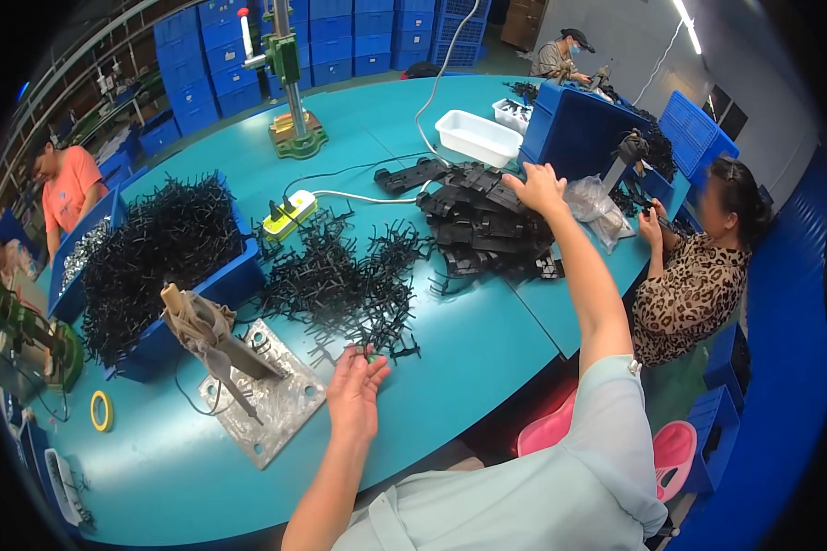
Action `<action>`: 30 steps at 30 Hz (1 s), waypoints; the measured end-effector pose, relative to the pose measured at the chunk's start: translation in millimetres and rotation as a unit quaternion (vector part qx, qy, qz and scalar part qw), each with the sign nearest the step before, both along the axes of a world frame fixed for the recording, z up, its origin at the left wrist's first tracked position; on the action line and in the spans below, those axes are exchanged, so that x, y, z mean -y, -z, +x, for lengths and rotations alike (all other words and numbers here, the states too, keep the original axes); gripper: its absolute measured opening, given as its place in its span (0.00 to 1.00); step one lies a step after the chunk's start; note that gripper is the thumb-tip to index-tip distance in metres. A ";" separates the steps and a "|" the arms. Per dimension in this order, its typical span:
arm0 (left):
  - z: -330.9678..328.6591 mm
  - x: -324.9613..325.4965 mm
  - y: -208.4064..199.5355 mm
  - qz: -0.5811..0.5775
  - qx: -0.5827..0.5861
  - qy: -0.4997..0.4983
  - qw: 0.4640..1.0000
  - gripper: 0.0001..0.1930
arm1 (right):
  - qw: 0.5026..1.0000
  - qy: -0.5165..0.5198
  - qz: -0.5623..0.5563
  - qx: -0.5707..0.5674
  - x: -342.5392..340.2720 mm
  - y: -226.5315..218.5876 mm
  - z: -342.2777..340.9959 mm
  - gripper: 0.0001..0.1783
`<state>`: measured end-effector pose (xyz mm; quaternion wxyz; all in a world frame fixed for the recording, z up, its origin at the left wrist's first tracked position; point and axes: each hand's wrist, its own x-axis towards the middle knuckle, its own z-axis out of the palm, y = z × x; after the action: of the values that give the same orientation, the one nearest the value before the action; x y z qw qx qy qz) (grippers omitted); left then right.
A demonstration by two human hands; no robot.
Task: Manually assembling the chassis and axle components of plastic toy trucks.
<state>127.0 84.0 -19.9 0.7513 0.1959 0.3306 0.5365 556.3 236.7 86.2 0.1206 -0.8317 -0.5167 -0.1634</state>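
My left hand [356, 390] is at the near edge of a loose pile of small branched black plastic pieces [331, 275]. Its fingers are loosely bent and apart, with the tips beside the nearest pieces; no held thing shows clearly. Stretched far forward, my right hand [538, 191] has its thumb and fingers spread over the right end of a heap of long black plastic housings [482, 220]. The thumb seems to touch or hover just above one housing; I cannot tell which.
A metal fixture [271, 390] with a wrapped upright stands left of my left hand. Beyond it is a blue bin [239, 280] of black pieces. A power strip [289, 216], white tray [478, 138] and green press [294, 133] stand farther back. A co-worker [703, 266] sits at right.
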 end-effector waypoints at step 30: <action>8.6 31.1 -7.1 0.170 -0.162 -0.005 0.972 0.40 | 0.978 -0.075 -0.162 -0.110 44.4 -17.9 -31.5 0.46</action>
<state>135.6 52.9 -12.8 0.6410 0.4032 0.3526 0.5496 524.8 192.4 104.1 0.0529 -0.8118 -0.5810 0.0246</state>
